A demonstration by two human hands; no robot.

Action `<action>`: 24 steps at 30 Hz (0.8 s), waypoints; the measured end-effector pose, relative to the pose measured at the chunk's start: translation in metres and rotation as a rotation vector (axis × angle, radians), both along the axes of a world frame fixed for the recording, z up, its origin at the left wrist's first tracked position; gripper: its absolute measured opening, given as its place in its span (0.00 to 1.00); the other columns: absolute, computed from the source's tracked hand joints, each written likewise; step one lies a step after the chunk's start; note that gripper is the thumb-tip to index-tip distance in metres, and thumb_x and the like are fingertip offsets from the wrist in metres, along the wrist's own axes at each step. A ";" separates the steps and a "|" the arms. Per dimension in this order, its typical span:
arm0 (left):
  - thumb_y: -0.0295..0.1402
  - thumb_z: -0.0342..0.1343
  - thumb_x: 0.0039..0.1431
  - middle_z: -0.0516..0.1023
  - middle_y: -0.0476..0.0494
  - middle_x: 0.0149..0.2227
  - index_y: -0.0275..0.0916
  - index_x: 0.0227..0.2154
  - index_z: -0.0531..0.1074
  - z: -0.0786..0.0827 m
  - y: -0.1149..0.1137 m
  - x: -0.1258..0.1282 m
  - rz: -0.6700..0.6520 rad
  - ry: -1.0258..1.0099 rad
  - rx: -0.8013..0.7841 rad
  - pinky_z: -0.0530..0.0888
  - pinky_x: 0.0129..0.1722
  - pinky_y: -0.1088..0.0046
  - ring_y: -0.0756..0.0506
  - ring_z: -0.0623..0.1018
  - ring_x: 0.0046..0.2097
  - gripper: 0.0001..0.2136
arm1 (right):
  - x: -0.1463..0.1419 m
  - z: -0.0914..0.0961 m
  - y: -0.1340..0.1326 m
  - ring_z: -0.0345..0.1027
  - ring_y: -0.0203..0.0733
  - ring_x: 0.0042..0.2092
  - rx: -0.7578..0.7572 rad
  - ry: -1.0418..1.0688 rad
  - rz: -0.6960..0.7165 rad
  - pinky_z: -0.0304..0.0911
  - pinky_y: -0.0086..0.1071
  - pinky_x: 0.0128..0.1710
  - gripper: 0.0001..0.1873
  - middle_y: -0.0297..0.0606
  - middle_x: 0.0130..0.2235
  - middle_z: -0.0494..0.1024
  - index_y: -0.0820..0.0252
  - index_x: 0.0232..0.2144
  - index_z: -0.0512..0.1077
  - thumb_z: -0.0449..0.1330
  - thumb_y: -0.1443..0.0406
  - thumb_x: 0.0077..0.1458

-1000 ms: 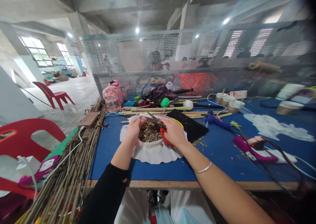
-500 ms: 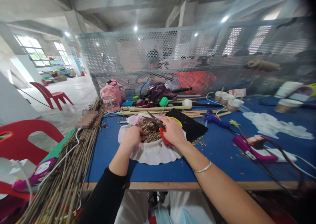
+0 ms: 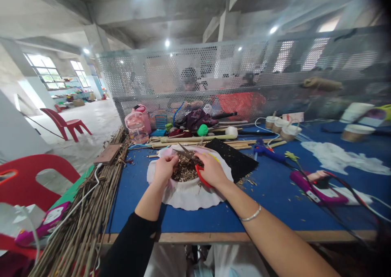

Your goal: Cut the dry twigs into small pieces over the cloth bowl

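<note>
My right hand (image 3: 214,170) grips scissors (image 3: 190,154) with red and yellow handles. Their dark blades stand apart and point left, above a heap of chopped brown plant bits (image 3: 185,172). Over the left rim of that heap, my left hand (image 3: 165,170) is closed in a pinch, close to the blade tips; whatever lies between its fingertips is too small to make out. Under the heap spreads a white cloth (image 3: 191,199) with a wavy edge, apparently lining a shallow container whose form is hidden.
Left of the blue table (image 3: 137,214) lies a bundle of long dry stalks (image 3: 88,212). Behind the cloth are bamboo sticks (image 3: 198,139), a green yarn ball (image 3: 202,130) and a black sheet (image 3: 233,159). A blue glue gun (image 3: 270,152) and a purple power strip (image 3: 317,189) sit right.
My left hand has risen slightly from the plant bits, its fingers now pinched near the blades. The scissors stay open in my right hand. The camera view has tilted up a little.
</note>
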State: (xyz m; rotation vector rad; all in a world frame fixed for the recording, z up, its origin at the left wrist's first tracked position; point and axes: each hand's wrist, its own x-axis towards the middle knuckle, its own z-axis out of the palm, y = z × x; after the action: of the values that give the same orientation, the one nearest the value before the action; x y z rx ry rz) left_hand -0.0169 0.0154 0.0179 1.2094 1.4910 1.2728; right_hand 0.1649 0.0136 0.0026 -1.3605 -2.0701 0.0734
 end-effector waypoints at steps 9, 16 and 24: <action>0.27 0.61 0.45 0.68 0.51 0.21 0.34 0.24 0.68 -0.001 0.003 0.012 -0.133 -0.733 -0.195 0.70 0.23 0.84 0.57 0.69 0.21 0.06 | -0.003 -0.001 -0.002 0.63 0.45 0.49 0.001 0.010 0.033 0.58 0.39 0.50 0.23 0.43 0.47 0.71 0.59 0.47 0.68 0.55 0.71 0.46; 0.28 0.62 0.39 0.69 0.52 0.21 0.34 0.24 0.69 0.000 -0.001 0.014 -0.103 -0.715 -0.149 0.68 0.23 0.84 0.57 0.68 0.22 0.08 | -0.005 0.001 -0.003 0.62 0.46 0.49 -0.004 0.004 0.043 0.58 0.40 0.49 0.23 0.44 0.46 0.71 0.60 0.48 0.67 0.55 0.70 0.46; 0.26 0.62 0.37 0.73 0.49 0.23 0.34 0.22 0.70 -0.002 0.002 0.015 -0.108 -0.781 0.011 0.69 0.28 0.82 0.56 0.71 0.25 0.07 | -0.005 -0.001 -0.002 0.63 0.45 0.48 0.003 0.033 0.040 0.59 0.38 0.48 0.23 0.43 0.45 0.71 0.59 0.46 0.68 0.55 0.71 0.45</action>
State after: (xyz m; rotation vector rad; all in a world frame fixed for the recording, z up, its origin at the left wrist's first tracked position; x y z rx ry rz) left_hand -0.0016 0.0171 0.0159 0.6522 0.8339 1.4467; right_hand 0.1595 0.0116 0.0013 -1.3082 -2.0688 0.1093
